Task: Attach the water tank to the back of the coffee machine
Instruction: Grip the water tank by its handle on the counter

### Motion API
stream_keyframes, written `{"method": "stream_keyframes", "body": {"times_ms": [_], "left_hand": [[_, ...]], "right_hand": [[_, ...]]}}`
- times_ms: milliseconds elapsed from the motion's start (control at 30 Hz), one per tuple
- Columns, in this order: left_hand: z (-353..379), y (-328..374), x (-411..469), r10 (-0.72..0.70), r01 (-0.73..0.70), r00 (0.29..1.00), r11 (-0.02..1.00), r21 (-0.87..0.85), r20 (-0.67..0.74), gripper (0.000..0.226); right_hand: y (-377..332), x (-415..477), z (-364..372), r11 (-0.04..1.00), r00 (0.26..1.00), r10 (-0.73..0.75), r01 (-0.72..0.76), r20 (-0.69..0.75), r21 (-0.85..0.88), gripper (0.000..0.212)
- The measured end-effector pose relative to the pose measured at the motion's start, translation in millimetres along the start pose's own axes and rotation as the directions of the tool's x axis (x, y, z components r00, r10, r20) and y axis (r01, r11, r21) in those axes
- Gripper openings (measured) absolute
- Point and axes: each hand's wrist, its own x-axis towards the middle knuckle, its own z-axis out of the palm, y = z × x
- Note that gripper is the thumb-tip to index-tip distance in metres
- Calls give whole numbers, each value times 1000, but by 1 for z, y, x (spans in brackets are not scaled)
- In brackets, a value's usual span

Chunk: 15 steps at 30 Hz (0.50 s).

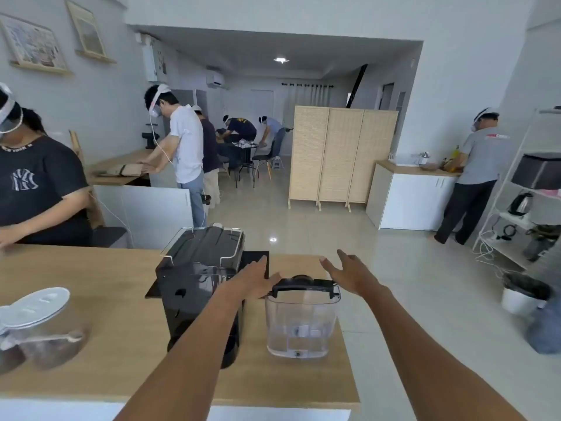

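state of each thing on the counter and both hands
water tank: upright on counter, detached, lid on, mostly empty
coffee machine: upright, no tank attached
glass jar: lid on
left hand: open, at the tank's lid edge
right hand: open, holding nothing

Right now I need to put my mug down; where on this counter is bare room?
The counter is bare between the jars and the coffee machine, and along its near edge. Around the water tank, the right end is crowded.
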Motion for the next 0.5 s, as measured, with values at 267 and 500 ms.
{"method": "stream_keyframes", "body": {"times_ms": [267, 500], "left_hand": [[46, -16, 12, -213, 211, 977, 954, -212, 15, 89], [59, -13, 27, -274, 250, 961, 901, -355, -21, 89]], "right_hand": [[20, -6, 42, 997, 998, 60, -60, 13, 45, 91], [32, 3, 60, 982, 993, 111, -116, 38, 151, 102]]}}
